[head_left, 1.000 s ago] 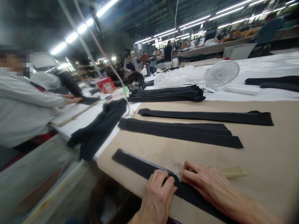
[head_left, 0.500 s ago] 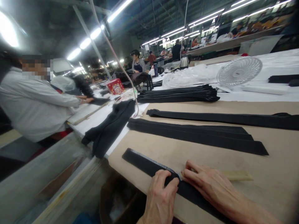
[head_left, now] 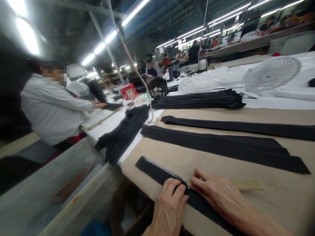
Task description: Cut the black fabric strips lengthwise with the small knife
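A long black fabric strip [head_left: 157,175] lies slantwise along the near edge of the brown-covered table, with a thin greyish band on its upper edge. My left hand [head_left: 169,205] is closed on this strip, fingers bent and pinching its edge. Just right of it, my right hand [head_left: 219,191] is closed with its fingertips at the strip's upper edge. A flat tan stick [head_left: 249,185] sticks out from under that palm. At the right fingertips something small and pale shows, mostly hidden. The strip's near end runs beneath my right forearm.
Farther back lie layered black strips [head_left: 221,146], another long strip [head_left: 241,127] and a black pile [head_left: 197,100]. Dark cloth [head_left: 123,134] hangs over the table's left edge. Behind are a white fan [head_left: 270,73] and a hanging cord [head_left: 133,62]. A co-worker [head_left: 56,108] stands left.
The view has swung slightly left, so the table and its contents appear farther right. Both hands have shifted a little toward the strip's far left end, the tan stick moving with the right.
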### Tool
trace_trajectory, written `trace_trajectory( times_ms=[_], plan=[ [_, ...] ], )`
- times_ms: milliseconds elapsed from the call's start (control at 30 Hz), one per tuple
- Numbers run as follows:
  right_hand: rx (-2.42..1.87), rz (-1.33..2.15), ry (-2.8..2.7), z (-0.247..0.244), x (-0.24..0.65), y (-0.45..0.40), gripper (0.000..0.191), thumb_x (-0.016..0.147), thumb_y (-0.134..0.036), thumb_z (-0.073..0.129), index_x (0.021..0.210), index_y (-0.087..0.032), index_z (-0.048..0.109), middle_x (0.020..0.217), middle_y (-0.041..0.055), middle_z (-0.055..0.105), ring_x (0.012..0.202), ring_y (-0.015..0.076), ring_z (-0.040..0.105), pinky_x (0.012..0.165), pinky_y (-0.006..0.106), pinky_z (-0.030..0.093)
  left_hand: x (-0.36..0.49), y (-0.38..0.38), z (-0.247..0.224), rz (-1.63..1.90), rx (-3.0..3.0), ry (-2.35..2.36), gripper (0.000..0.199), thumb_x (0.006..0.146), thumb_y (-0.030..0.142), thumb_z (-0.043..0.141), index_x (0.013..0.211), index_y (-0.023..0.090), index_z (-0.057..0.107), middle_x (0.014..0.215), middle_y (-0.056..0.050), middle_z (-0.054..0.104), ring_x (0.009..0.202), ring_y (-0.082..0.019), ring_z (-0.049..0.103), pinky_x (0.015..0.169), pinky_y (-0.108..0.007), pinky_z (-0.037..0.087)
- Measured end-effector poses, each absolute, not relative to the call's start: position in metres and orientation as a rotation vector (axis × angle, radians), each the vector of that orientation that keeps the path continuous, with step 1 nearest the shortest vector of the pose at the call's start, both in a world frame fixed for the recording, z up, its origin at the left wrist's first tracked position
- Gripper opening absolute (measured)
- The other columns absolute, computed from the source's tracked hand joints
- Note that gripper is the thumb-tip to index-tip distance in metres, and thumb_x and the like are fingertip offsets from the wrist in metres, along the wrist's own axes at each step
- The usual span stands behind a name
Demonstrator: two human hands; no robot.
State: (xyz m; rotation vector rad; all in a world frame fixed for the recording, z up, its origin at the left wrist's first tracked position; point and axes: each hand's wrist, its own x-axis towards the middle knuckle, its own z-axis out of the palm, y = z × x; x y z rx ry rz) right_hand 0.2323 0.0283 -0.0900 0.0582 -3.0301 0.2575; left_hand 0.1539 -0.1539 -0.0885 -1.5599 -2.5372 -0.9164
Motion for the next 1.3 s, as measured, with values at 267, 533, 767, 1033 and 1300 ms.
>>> trace_trajectory(
  times_ms=[267, 533, 767, 1033, 1300],
  plan=[
    [0.056, 0.268, -2.996, -0.090, 0.217, 0.021, 0.015, 0.098, -0.023, 0.050, 0.084, -0.025, 0.055, 0.089, 0.0007, 0.055, 0.063, 0.0187, 0.062, 0.051, 0.029, 0.033, 0.140, -0.162, -0.088, -0.974, -1.217, -2.750, 0.041, 0.077, 0.012, 0.069, 0.117, 0.014, 0.057, 0.120, -0.013, 0.052, 0.112, -0.027, 0.053, 0.096, -0.043, 0.050],
    [0.055, 0.300, -3.015, -0.090, 0.198, 0.013, 0.015, 0.099, -0.022, 0.047, 0.086, -0.025, 0.055, 0.091, 0.0005, 0.054, 0.064, 0.0188, 0.062, 0.052, 0.029, 0.034, 0.126, -0.168, -0.089, -0.916, -1.317, -2.650, 0.025, 0.086, 0.005, 0.054, 0.106, 0.018, 0.062, 0.110, -0.009, 0.058, 0.105, -0.024, 0.055, 0.089, -0.041, 0.053],
    [0.032, 0.311, -3.092, -0.083, 0.186, 0.005, 0.014, 0.100, -0.022, 0.046, 0.089, -0.024, 0.054, 0.095, 0.0012, 0.052, 0.071, 0.0189, 0.063, 0.057, 0.030, 0.038, 0.120, -0.172, -0.092, -0.896, -1.215, -2.702, 0.034, 0.083, 0.005, 0.059, 0.115, 0.015, 0.059, 0.118, -0.012, 0.055, 0.114, -0.026, 0.051, 0.097, -0.044, 0.049],
    [0.048, 0.280, -3.133, -0.078, 0.170, -0.004, 0.012, 0.098, -0.020, 0.048, 0.089, -0.024, 0.054, 0.095, 0.0012, 0.052, 0.072, 0.0192, 0.063, 0.056, 0.029, 0.039, 0.109, -0.182, -0.094, -0.835, -1.187, -2.729, 0.036, 0.081, 0.020, 0.068, 0.116, 0.016, 0.059, 0.124, -0.013, 0.053, 0.120, -0.030, 0.047, 0.101, -0.048, 0.046],
    [0.060, 0.301, -3.053, -0.086, 0.156, -0.011, 0.017, 0.100, -0.022, 0.043, 0.089, -0.024, 0.056, 0.093, 0.0018, 0.054, 0.070, 0.0187, 0.063, 0.057, 0.030, 0.042, 0.097, -0.187, -0.088, -0.924, -1.091, -2.800, 0.037, 0.083, 0.007, 0.059, 0.120, 0.014, 0.057, 0.126, -0.013, 0.053, 0.119, -0.024, 0.051, 0.102, -0.041, 0.047]
  ],
)
